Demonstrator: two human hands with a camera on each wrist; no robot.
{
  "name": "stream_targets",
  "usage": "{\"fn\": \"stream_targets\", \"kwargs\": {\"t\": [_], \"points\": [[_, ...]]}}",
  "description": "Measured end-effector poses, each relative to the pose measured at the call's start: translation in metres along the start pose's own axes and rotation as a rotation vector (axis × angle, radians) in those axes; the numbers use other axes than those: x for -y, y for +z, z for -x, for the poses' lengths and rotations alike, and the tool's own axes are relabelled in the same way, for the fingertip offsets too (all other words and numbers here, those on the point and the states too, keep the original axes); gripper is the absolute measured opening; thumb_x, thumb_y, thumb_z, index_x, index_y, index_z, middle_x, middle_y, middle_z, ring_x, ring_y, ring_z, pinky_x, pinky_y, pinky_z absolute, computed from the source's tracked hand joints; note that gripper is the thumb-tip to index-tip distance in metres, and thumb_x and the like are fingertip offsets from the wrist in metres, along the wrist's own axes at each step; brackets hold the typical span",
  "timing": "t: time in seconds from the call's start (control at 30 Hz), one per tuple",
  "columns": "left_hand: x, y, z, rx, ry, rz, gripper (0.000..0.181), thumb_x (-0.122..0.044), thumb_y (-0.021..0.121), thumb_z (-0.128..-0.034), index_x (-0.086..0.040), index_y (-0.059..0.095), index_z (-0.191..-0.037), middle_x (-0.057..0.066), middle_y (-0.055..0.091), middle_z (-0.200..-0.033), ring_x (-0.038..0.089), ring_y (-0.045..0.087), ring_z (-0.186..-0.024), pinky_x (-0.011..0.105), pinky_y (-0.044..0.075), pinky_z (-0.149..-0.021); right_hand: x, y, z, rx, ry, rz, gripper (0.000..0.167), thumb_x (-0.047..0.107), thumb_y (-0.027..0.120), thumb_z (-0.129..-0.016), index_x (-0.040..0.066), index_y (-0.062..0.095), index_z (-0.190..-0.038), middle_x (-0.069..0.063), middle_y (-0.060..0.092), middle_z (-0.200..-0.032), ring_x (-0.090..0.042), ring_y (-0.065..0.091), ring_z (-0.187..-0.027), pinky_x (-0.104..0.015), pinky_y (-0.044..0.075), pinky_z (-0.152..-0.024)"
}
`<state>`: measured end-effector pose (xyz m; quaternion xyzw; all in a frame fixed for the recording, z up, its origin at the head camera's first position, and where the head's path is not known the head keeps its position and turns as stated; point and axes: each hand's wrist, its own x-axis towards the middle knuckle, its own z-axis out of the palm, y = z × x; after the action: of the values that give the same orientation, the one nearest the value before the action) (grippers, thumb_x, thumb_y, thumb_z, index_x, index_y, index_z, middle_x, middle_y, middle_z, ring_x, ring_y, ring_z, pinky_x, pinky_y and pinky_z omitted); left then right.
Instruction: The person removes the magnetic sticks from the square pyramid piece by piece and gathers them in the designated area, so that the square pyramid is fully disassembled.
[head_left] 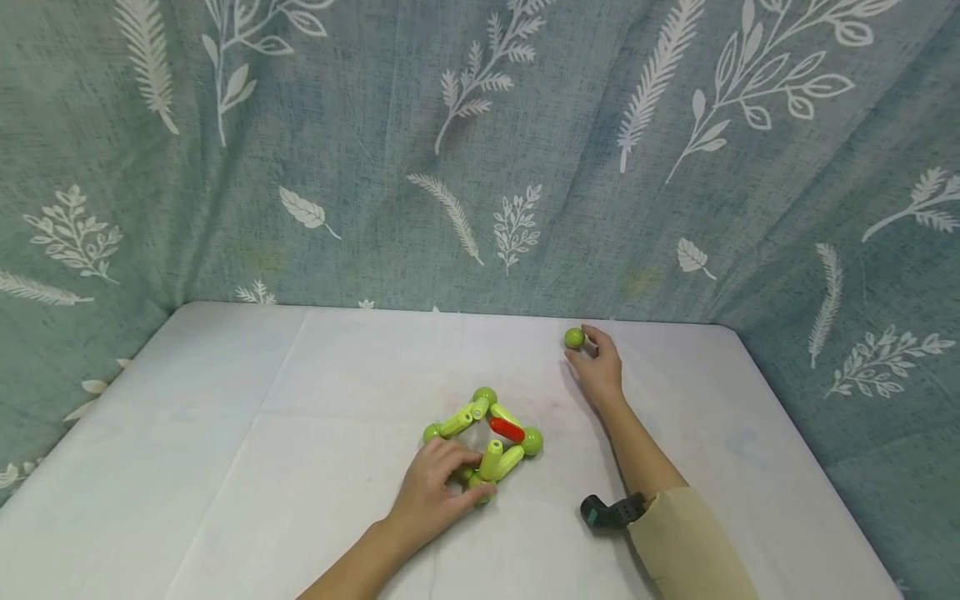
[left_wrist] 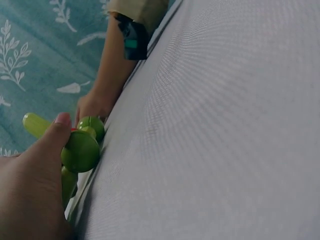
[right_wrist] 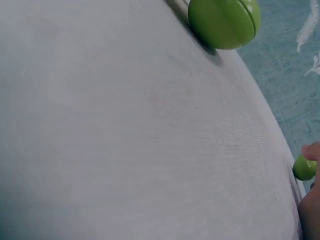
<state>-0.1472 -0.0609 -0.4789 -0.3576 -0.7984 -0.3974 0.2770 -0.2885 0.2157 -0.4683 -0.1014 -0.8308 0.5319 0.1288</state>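
A ball-and-rod construction toy (head_left: 459, 421) lies at the table's middle, with green balls at its corners joined by yellow-green rods. One red rod (head_left: 507, 429) is among them. My left hand (head_left: 435, 487) grips the near corner, thumb and fingers about its ball (left_wrist: 80, 151). From that corner a yellow-green rod (head_left: 491, 460) sticks up. Toward the far edge my right hand (head_left: 598, 367) pinches a loose green ball (head_left: 574, 337) between thumb and finger. At the right wrist view's right edge that loose ball (right_wrist: 304, 168) is partly covered by the hand; a larger green ball (right_wrist: 222, 22) appears near the top.
A white cloth covers the table (head_left: 337, 367). Along its far side hangs a grey-green curtain (head_left: 360, 208) with white leaf prints, which also runs down both sides. A dark camera device (head_left: 606, 511) is strapped at the right wrist, by a beige sleeve (head_left: 690, 542).
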Motion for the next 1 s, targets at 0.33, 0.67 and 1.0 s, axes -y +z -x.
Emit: {"fn": "stream_targets", "kwargs": {"t": [0.33, 0.67, 1.0], "points": [[-0.002, -0.001, -0.001, 0.001, -0.013, 0.039, 0.041, -0.026, 0.087, -0.0591, -0.012, 0.067, -0.092, -0.005, 0.065, -0.089, 0.011, 0.049, -0.083, 0.022, 0.04, -0.074, 0.0, -0.011, 0.025, -0.064, -0.023, -0.028, 0.048, 0.013, 0.068, -0.085, 0.009, 0.053, -0.13, -0.01, 0.045, -0.137, -0.027, 0.039, -0.127, -0.039, 0.031, -0.11], [0.002, 0.001, 0.001, 0.006, -0.004, 0.013, 0.04, -0.031, 0.084, -0.0623, -0.011, 0.066, -0.091, -0.004, 0.065, -0.089, 0.012, 0.048, -0.083, 0.021, 0.039, -0.074, 0.001, -0.011, 0.057, 0.004, -0.046, -0.03, 0.047, 0.015, 0.07, -0.085, 0.01, 0.054, -0.129, -0.009, 0.051, -0.13, -0.025, 0.045, -0.12, -0.04, 0.034, -0.107], [0.004, 0.003, 0.0, -0.004, -0.011, 0.027, 0.036, -0.019, 0.084, -0.0639, -0.008, 0.066, -0.093, -0.002, 0.064, -0.091, 0.013, 0.048, -0.085, 0.021, 0.04, -0.075, 0.009, -0.003, 0.097, 0.212, -0.187, -0.127, 0.038, 0.015, 0.071, -0.085, 0.008, 0.06, -0.121, -0.006, 0.062, -0.12, -0.021, 0.055, -0.106, -0.034, 0.044, -0.097]]}}
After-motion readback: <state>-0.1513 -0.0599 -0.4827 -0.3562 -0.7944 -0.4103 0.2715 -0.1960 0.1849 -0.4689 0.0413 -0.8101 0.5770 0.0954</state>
